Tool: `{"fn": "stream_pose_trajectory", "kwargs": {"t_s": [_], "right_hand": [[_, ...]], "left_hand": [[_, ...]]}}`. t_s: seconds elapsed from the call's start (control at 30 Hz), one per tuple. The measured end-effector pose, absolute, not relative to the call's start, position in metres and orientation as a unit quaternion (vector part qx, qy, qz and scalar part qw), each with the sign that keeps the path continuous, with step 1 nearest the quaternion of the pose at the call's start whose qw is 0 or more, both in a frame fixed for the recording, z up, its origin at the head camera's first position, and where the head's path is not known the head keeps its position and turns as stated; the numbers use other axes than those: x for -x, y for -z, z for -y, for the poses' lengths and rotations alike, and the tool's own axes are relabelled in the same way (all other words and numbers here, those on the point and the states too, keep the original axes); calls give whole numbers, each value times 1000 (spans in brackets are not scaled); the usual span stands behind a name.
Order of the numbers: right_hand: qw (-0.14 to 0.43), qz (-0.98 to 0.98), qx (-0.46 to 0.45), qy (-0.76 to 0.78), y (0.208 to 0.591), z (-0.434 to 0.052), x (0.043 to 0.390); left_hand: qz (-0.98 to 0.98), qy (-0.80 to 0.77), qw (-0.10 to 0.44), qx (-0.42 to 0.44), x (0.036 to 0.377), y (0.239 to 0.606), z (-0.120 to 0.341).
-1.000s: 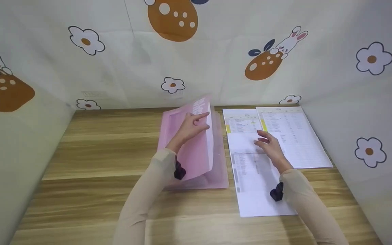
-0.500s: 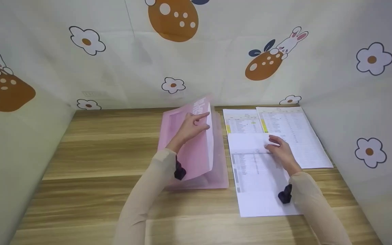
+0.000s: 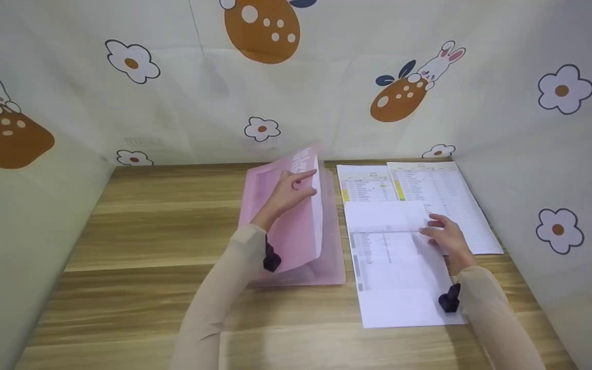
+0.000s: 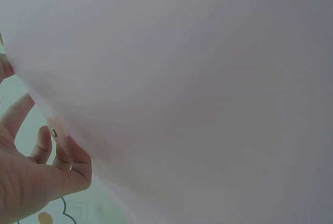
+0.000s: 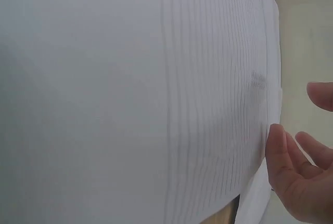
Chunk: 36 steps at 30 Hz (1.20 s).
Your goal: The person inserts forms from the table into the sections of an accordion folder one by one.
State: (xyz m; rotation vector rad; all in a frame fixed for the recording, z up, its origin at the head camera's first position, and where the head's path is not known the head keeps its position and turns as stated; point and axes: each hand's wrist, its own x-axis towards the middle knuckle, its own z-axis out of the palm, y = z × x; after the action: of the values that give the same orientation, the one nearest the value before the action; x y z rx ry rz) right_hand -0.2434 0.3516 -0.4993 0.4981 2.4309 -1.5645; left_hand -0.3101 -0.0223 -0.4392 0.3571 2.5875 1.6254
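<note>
A pink plastic folder (image 3: 296, 234) lies left of the papers, its front cover raised at a slant. My left hand (image 3: 288, 192) pinches the cover's free edge between thumb and fingers, beside a small snap button (image 4: 53, 132) in the left wrist view. White lettering marks the cover's top. To the right lies a white printed sheet (image 3: 396, 303) with a table of small text. My right hand (image 3: 445, 236) hovers at this sheet's right edge, fingers loosely bent; in the right wrist view the thumb is by the paper's edge, with no paper visible between thumb and fingers.
Behind the front sheet lie two more printed papers with yellow marks, a left one (image 3: 365, 177) and a right one (image 3: 473, 226), partly overlapped. Wood-grain tabletop (image 3: 147, 298) extends left and in front. A patterned curtain (image 3: 172, 103) hangs around the back and sides.
My right hand has moved right and slightly toward me, from over the sheet's upper middle to its right edge. The left hand and folder keep their place.
</note>
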Motion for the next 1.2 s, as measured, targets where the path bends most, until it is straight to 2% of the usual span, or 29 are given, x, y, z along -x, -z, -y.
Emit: {"fn": "stream_pose_trajectory", "kwargs": {"t_s": [0.7, 0.97, 1.2], "right_hand": [[110, -873, -168, 444, 506, -365, 240], [91, -896, -125, 416, 510, -359, 238], [81, -885, -122, 442, 512, -358, 237]], "left_hand": [[-842, -526, 33, -117, 311, 439, 23], [-842, -527, 32, -113, 311, 439, 22], [-845, -521, 31, -117, 309, 439, 23]]}}
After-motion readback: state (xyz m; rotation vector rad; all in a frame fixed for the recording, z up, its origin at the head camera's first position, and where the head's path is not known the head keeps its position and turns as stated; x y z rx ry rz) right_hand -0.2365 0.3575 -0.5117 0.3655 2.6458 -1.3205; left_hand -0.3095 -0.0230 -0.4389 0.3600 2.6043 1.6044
